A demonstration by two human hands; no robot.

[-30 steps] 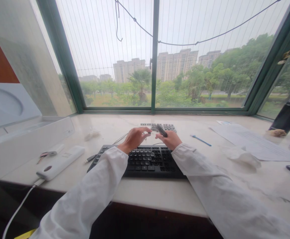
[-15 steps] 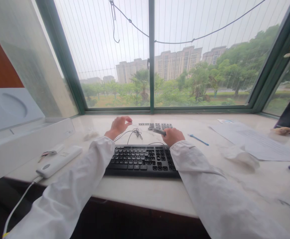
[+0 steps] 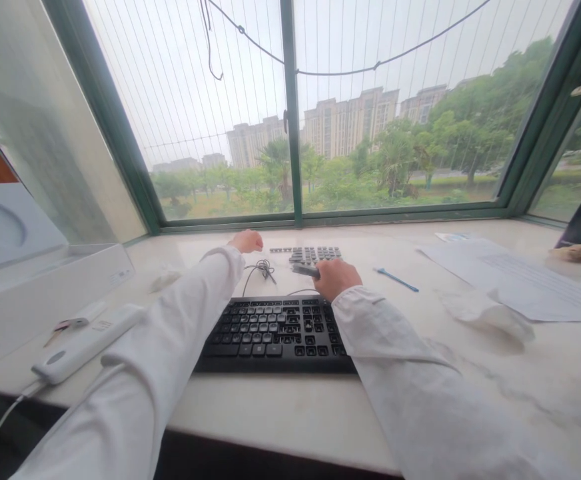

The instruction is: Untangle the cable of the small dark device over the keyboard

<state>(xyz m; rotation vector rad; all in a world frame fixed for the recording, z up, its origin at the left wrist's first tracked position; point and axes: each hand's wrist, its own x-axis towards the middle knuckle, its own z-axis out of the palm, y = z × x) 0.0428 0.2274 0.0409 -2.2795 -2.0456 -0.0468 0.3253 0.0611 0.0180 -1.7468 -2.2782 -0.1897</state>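
A black keyboard [image 3: 270,363] lies on the white countertop, with many keycaps off on its right half and in its upper rows. Beyond it, loose dark keycaps [image 3: 315,254] are set out in rows. My right hand [image 3: 339,279] is above the keyboard's top edge, closed around a dark grey, flat, stick-like tool [image 3: 304,270] that points left. Farther off, my left hand [image 3: 246,241] is beside the left end of the keycap rows, fingers curled together; whatever is in them is hidden. A coiled cable [image 3: 263,269] sits between the left sleeve and the tool.
On the right are a blue stick [image 3: 396,279], printed paper [image 3: 515,277] and a crumpled tissue [image 3: 493,319]. To the left lie a white power strip [image 3: 88,343], keys [image 3: 70,325] and an open white box [image 3: 40,290]. A window [image 3: 295,133] closes off the back.
My left hand has reached farther forward, its sleeve now covering more of the keyboard's left side. The right hand still holds the tool, a little left and nearer. The view has shifted slightly.
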